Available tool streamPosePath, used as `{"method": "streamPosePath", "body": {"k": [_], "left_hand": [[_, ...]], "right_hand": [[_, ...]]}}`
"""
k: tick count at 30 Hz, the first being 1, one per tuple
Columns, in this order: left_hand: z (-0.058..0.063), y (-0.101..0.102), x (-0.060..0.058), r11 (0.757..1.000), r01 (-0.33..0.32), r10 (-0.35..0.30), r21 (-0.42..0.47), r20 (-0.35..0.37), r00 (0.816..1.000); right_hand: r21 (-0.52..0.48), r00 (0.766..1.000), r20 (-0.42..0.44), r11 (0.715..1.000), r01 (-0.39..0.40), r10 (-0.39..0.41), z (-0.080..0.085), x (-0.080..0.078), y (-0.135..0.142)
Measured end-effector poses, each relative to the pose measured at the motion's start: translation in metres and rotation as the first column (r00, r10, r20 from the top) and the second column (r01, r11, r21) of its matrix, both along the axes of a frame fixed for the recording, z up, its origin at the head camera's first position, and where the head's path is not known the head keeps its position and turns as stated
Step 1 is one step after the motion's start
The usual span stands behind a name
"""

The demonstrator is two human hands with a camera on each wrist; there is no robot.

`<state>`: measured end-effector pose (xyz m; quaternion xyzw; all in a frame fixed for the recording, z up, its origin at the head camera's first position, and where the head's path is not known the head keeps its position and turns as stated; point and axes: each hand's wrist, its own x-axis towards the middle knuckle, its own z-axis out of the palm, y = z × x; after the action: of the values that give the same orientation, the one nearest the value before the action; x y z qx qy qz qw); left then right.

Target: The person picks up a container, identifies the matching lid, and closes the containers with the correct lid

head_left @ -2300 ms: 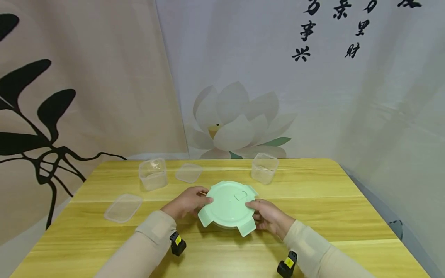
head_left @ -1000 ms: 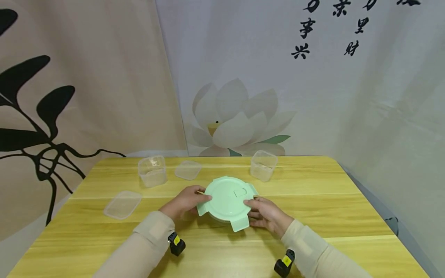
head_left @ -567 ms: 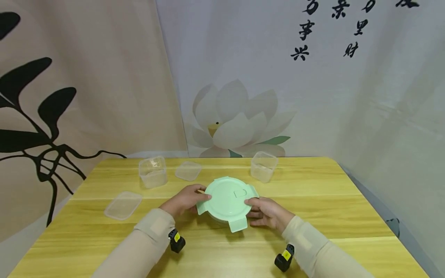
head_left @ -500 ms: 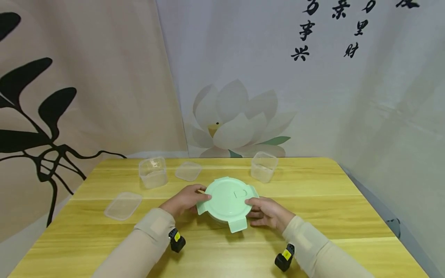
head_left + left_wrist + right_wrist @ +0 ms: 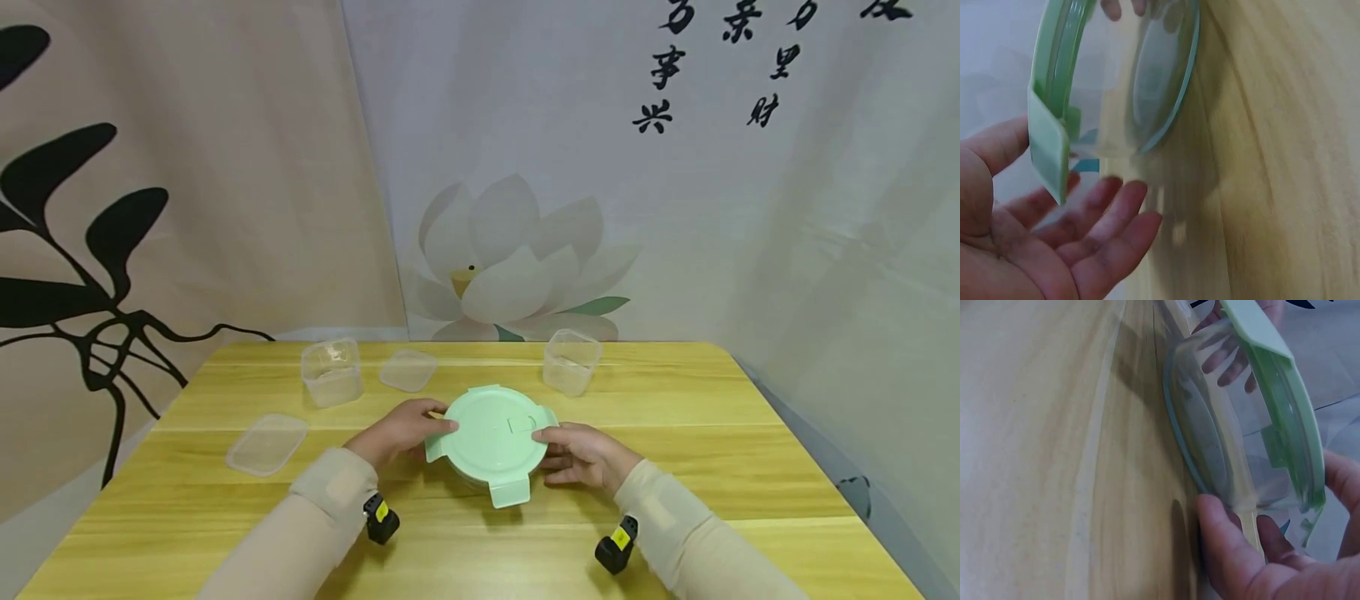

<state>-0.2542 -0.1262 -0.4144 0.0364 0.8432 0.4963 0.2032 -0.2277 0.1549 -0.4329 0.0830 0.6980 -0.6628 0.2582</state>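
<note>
A round glass food container (image 5: 1116, 81) with a mint-green lid (image 5: 491, 433) stands on the table between both hands. The lid covers the glass, and its side flaps flare outward. At its left side is my left hand (image 5: 401, 432), thumb on the lid's edge by a flap (image 5: 1047, 147). Its other fingers (image 5: 1125, 212) spread loosely below that flap, apart from the glass in the left wrist view. My right hand (image 5: 588, 457) holds the opposite side, thumb on the lid and a fingertip (image 5: 1213, 509) near the glass base.
Two clear plastic tubs stand at the back, one left (image 5: 332, 375) and one right (image 5: 572, 364). A clear flat lid (image 5: 408, 371) lies between them; another clear lid (image 5: 267, 445) lies at the left. Behind the wooden table (image 5: 675, 400) hangs a printed curtain (image 5: 690, 233).
The container has turned slightly clockwise as seen from above, its front flap shifting left. Both hands stay at its sides. The tubs and loose lids keep their places.
</note>
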Motion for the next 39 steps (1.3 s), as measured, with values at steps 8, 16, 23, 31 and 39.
{"method": "streamPosePath", "body": {"k": [8,16,23,31,39], "left_hand": [[0.012,-0.003,0.019,0.996,-0.08,0.079,-0.034,-0.039,0.996],[0.018,-0.003,0.036,0.99,-0.082,0.067,-0.118,-0.126,0.99],[0.024,0.0,0.044,0.97,-0.085,0.043,-0.226,-0.188,0.981],[0.027,0.002,0.048,0.961,-0.122,0.067,-0.248,-0.219,0.973],[0.027,0.002,0.048,0.95,-0.107,0.046,-0.294,-0.208,0.977]], "right_hand": [[0.012,1.0,-0.007,1.0,-0.003,0.004,0.002,0.001,-0.001],[-0.033,0.998,-0.034,0.998,-0.059,0.058,0.001,0.001,0.002],[-0.02,1.0,-0.027,1.0,0.009,-0.01,0.003,0.005,-0.003],[-0.013,0.999,-0.013,0.999,0.038,-0.039,0.0,0.009,-0.009],[0.007,0.999,-0.024,0.999,0.031,-0.031,0.0,0.01,-0.011]]}}
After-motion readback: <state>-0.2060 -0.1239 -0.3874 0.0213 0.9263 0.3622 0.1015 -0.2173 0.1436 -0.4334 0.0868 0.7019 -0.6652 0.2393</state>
